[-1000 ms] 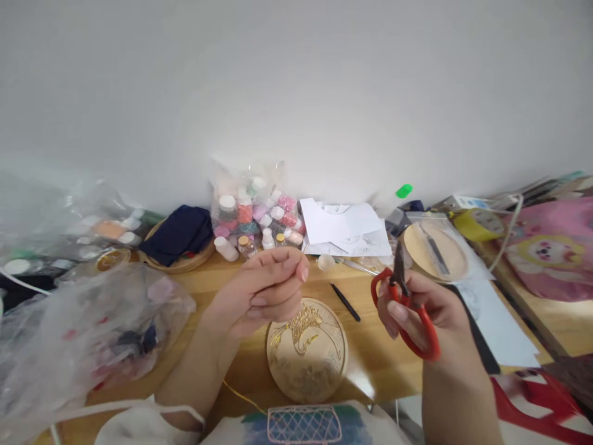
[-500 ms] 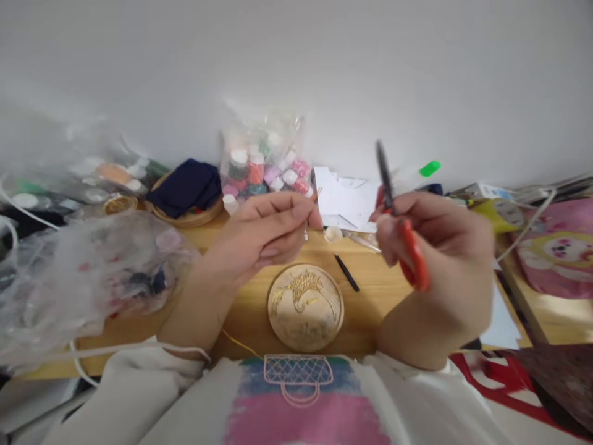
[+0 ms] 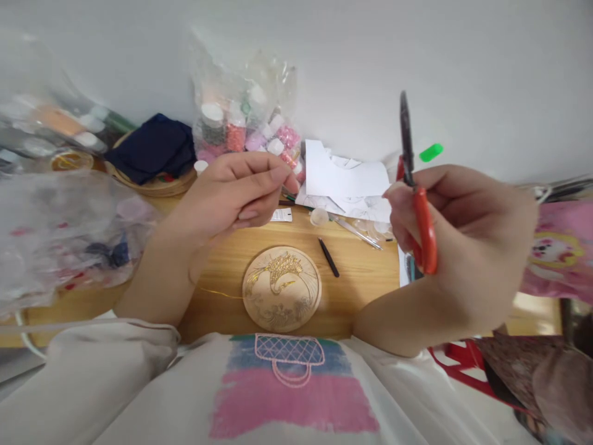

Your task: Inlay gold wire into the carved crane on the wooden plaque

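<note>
Scissors [image 3: 427, 235] gripped in my right hand [image 3: 470, 241], two o'clock of the embroidery hoop [image 3: 281, 290]; left hand [image 3: 234, 191], eleven o'clock, pinched closed, contents unclear. I'd guess thread-trimming, next needing steadiness.

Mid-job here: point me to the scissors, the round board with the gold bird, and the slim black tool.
Scissors [image 3: 423, 213]: head view, on the red handle.
Round board [image 3: 281, 289]: head view, middle of its face.
Slim black tool [image 3: 328, 257]: head view, middle of its shaft.

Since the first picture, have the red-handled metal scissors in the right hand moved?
Yes, upward in view: the red-handled metal scissors had their tip below the top edge of the white paper sheets; now it stands above.
</note>
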The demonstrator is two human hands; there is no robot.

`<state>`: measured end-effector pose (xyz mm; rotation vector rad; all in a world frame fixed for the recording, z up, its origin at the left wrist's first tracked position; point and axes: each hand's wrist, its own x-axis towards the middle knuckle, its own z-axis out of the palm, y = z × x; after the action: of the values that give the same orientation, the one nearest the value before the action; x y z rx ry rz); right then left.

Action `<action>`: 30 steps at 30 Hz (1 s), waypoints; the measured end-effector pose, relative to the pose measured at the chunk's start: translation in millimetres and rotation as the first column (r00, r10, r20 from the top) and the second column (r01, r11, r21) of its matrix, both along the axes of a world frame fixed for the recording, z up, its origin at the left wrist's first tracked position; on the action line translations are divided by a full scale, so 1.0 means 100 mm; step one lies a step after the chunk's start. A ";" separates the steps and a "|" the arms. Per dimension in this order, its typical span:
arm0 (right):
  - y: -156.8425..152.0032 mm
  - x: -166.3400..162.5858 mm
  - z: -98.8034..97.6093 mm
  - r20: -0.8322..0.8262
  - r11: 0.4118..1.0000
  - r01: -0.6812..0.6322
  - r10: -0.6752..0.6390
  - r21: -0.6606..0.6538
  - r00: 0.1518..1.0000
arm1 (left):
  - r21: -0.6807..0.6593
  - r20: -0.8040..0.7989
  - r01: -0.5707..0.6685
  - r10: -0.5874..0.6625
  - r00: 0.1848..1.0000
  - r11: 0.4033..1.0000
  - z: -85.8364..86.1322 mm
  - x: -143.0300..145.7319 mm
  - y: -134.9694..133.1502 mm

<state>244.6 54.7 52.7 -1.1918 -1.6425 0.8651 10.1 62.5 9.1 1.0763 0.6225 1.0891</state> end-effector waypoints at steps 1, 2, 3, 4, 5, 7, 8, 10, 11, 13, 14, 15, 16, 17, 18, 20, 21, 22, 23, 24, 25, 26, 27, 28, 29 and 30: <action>0.00 0.01 0.00 0.018 1.000 -0.007 0.007 -0.003 1.000 | 0.012 -0.012 0.014 -0.013 1.000 1.000 -0.01 0.00 0.01; 0.00 0.02 0.00 0.038 1.000 -0.010 0.010 -0.004 0.999 | 0.014 -0.031 0.022 -0.022 0.999 1.000 -0.02 0.01 0.01; 0.00 0.02 0.00 0.058 1.000 -0.011 0.011 -0.007 0.998 | 0.012 -0.051 0.022 -0.022 0.998 1.000 -0.02 0.02 0.01; 0.00 0.02 0.01 0.075 1.000 -0.009 0.009 -0.010 0.997 | 0.008 -0.069 0.017 -0.016 0.997 1.000 -0.02 0.02 0.00; 0.00 0.02 0.02 0.090 1.000 -0.008 0.010 -0.016 0.996 | 0.004 -0.079 0.014 -0.014 0.997 1.000 -0.02 0.03 0.00; 0.01 -0.01 0.04 0.118 0.999 -0.014 0.018 -0.037 0.993 | -0.006 -0.087 0.023 -0.023 0.996 1.000 -0.02 0.05 -0.01; 0.01 -0.02 0.04 0.128 0.999 -0.017 0.022 -0.046 0.991 | -0.012 -0.091 0.027 -0.028 0.996 1.000 -0.02 0.05 -0.01; 0.01 -0.05 0.05 0.135 0.998 -0.025 0.033 -0.061 0.990 | -0.001 -0.103 0.018 -0.018 0.994 1.000 -0.02 0.05 -0.01; 0.01 -0.06 0.05 0.125 0.998 -0.028 0.036 -0.059 0.991 | 0.017 -0.122 0.003 -0.001 0.993 1.000 -0.02 0.04 -0.02; 0.01 -0.07 0.05 0.091 0.999 -0.024 0.029 -0.047 0.995 | 0.057 -0.160 -0.031 0.040 0.986 0.998 0.00 0.04 -0.02; 0.01 -0.07 0.04 0.074 0.999 -0.024 0.028 -0.044 0.997 | 0.058 -0.169 -0.045 0.055 0.984 0.997 0.01 0.03 -0.03; 0.02 -0.08 0.03 0.064 0.999 -0.025 0.028 -0.047 0.998 | 0.033 -0.166 -0.059 0.064 0.984 0.998 0.03 0.03 -0.03; 0.02 -0.08 0.02 0.066 0.998 -0.031 0.036 -0.063 0.997 | -0.011 -0.134 -0.062 0.060 0.989 0.998 0.05 0.04 -0.04; 0.03 -0.09 0.01 0.076 0.996 -0.041 0.047 -0.079 0.996 | -0.074 -0.083 -0.074 0.068 0.994 0.995 0.07 0.04 -0.05; 0.04 -0.10 0.00 0.091 0.995 -0.053 0.061 -0.087 0.994 | -0.118 0.001 -0.053 0.053 0.999 0.992 0.08 0.04 -0.05; 0.08 -0.12 -0.03 0.118 0.993 -0.066 0.076 -0.093 0.990 | -0.194 0.156 0.015 0.016 0.988 0.981 0.10 0.04 -0.05; 0.09 -0.14 -0.04 0.121 0.993 -0.073 0.084 -0.093 0.989 | -0.211 0.207 0.041 0.004 0.978 0.977 0.10 0.04 -0.05; 0.10 -0.15 -0.05 0.121 0.992 -0.081 0.093 -0.096 0.988 | -0.225 0.247 0.057 0.000 0.969 0.973 0.10 0.03 -0.06; 0.11 -0.16 -0.06 0.118 0.990 -0.100 0.112 -0.103 0.987 | -0.234 0.276 0.069 -0.002 0.961 0.970 0.11 0.03 -0.06; 0.11 -0.17 -0.06 0.117 0.986 -0.125 0.138 -0.113 0.983 | -0.235 0.299 0.079 -0.005 0.954 0.969 0.11 0.03 -0.07; 0.11 -0.18 -0.07 0.120 0.980 -0.156 0.171 -0.124 0.978 | -0.236 0.314 0.085 -0.007 0.949 0.968 0.11 0.02 -0.09; 0.11 -0.19 -0.07 0.126 0.972 -0.193 0.209 -0.133 0.970 | -0.237 0.324 0.090 -0.009 0.946 0.967 0.11 0.02 -0.10; 0.10 -0.19 -0.06 0.132 0.963 -0.231 0.249 -0.138 0.959 | -0.238 0.330 0.093 -0.010 0.944 0.967 0.11 0.02 -0.11; 0.09 -0.20 -0.06 0.136 0.953 -0.268 0.286 -0.139 0.948 | -0.239 0.332 0.095 -0.011 0.943 0.966 0.12 0.02 -0.12; 0.09 -0.21 -0.05 0.140 0.944 -0.301 0.319 -0.133 0.937 | -0.242 0.330 0.095 -0.010 0.944 0.966 0.12 0.03 -0.13; 0.08 -0.21 -0.05 0.146 0.937 -0.328 0.343 -0.118 0.928 | -0.244 0.328 0.095 -0.011 0.945 0.965 0.12 0.03 -0.14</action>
<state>223.2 63.1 48.0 -1.0819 -1.9991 1.0884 13.1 49.0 21.4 0.6663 0.4519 1.0753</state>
